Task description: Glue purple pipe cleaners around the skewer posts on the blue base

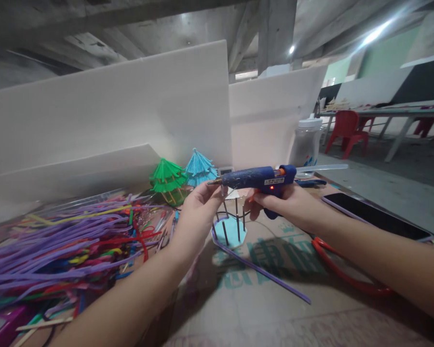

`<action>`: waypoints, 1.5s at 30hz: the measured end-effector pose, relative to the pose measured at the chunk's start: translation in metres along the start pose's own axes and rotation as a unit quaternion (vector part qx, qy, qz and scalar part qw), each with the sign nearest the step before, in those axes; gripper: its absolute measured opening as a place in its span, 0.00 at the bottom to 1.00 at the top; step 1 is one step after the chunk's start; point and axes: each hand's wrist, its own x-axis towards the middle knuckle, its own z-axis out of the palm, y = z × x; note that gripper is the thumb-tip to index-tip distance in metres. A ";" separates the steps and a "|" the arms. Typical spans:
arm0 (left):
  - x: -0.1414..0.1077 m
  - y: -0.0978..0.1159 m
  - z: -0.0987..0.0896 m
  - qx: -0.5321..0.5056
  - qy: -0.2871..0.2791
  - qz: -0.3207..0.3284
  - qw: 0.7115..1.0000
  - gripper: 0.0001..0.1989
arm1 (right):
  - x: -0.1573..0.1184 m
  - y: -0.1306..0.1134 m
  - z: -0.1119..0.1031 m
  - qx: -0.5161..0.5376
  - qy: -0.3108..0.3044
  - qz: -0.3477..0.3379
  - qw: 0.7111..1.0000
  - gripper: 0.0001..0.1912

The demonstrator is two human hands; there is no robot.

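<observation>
My right hand (289, 200) grips a blue hot glue gun (248, 177), its red light lit and a clear glue stick (321, 167) poking out of its back. The nozzle points left, right by the fingertips of my left hand (202, 205). Those fingers are pinched together; what they hold, if anything, I cannot make out. Below both hands lies a light-blue many-sided base (232, 232) with several dark upright sticks (237, 219). A purple pipe cleaner (271, 275) runs along the base's front edge and stretches off to the lower right.
Purple and mixed-colour pipe cleaners (58, 246) pile up at left. Green (167, 176) and blue (199, 166) roofed models stand behind, before white boards (130, 106). On the right are a bottle (305, 144), a phone (376, 214) and a red-orange loop (342, 274) partly under my forearm.
</observation>
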 end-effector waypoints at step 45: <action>-0.006 0.009 0.000 0.006 -0.002 -0.024 1.000 0.18 | 0.002 0.001 -0.005 -0.054 0.051 -0.035 0.997 0.06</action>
